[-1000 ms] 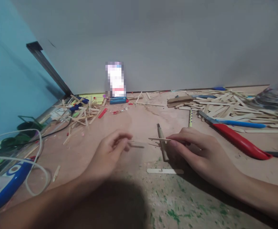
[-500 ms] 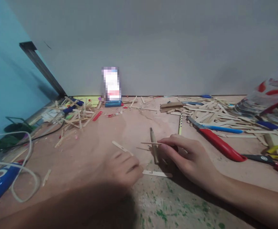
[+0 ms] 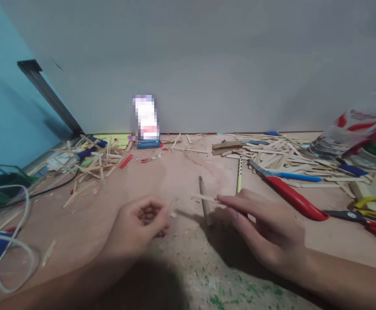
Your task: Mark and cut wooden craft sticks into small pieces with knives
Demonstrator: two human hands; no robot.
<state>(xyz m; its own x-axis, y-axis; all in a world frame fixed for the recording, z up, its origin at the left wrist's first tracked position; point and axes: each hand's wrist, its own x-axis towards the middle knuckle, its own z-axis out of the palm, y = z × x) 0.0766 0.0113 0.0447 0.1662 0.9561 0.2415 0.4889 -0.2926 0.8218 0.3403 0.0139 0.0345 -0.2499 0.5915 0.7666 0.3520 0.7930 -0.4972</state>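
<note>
My left hand [image 3: 139, 221] is closed, thumb against the curled fingers. A blurred, pale craft stick [image 3: 173, 200] juts from its fingertips, mostly hidden by the hand. Opposite it, my right hand [image 3: 265, 224] pinches a thin craft stick [image 3: 203, 197] between thumb and fingers, its free end pointing left. Under that stick lies a tan, pen-like tool [image 3: 206, 206] with a dark tip. A small pale piece [image 3: 173, 214] shows on the tabletop beside my left fingers. The two held sticks are apart.
Craft sticks [image 3: 281, 153] are heaped at the back right, with another pile [image 3: 99, 161] at the left. A red-handled saw [image 3: 299, 198] and scissors [image 3: 352, 215] lie right. A phone [image 3: 147, 116] leans on the wall. A white cable [image 3: 29, 241] loops at left.
My left hand has risen from the tabletop, moved left and turned, with a stick in its fingers. The notched stick near me is gone from the table. My right hand keeps its stick, now tilted.
</note>
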